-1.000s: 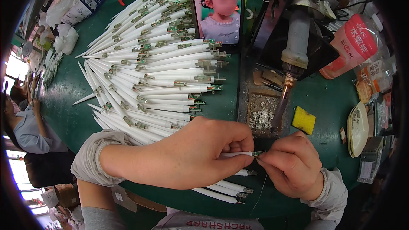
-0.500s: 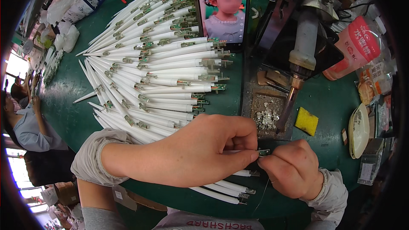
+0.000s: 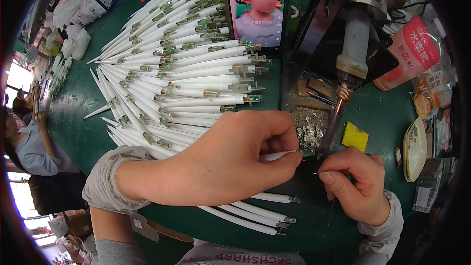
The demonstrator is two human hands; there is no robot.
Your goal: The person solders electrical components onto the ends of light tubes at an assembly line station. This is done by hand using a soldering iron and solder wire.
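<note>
My left hand grips a white cable whose small green connector end sits right at the tip of a fixed soldering iron. Just to the right and slightly lower, my right hand pinches a thin solder wire pointing at that tip. A large fan of like white cables with green ends covers the green table behind my left hand. Three more cables lie below my left hand.
A phone playing a video stands propped at the back. A yellow sponge and solder scraps lie by the iron; a red-labelled bottle and a dish sit right. Another person sits at far left.
My hands and the cable have shifted slightly right and up, bringing the connector end to the iron's tip. My right hand has drawn a little apart from my left.
</note>
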